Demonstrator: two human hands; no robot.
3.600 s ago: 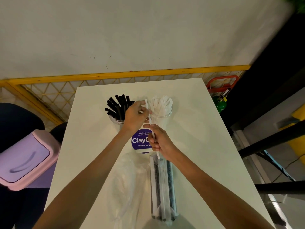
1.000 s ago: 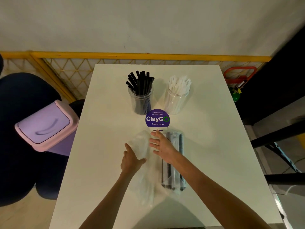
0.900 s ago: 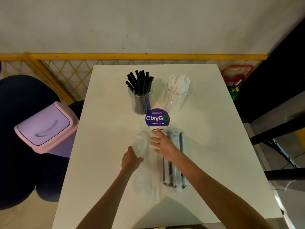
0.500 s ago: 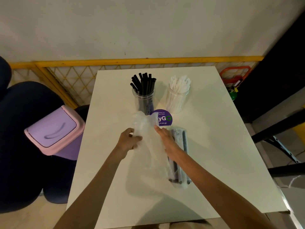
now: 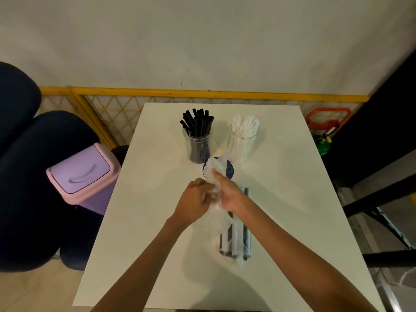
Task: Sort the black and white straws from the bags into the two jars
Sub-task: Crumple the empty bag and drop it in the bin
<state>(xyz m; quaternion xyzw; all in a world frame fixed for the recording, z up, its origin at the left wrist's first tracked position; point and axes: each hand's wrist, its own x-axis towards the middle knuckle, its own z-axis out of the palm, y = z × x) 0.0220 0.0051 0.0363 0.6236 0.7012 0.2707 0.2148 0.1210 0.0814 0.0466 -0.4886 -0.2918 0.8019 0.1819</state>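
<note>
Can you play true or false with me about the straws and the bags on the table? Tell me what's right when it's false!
1. The black straws stand in the left jar. True.
2. The white straws are lying flat on the table. False: they stand in the right jar.
3. Both hands hold a crumpled clear bag. True: the left hand and right hand grip it together.
4. The other bag on the table has no straws in it. False: black and white straws still show inside.
5. The purple bin sits on the table. False: it is on the floor, left of the table.
</note>
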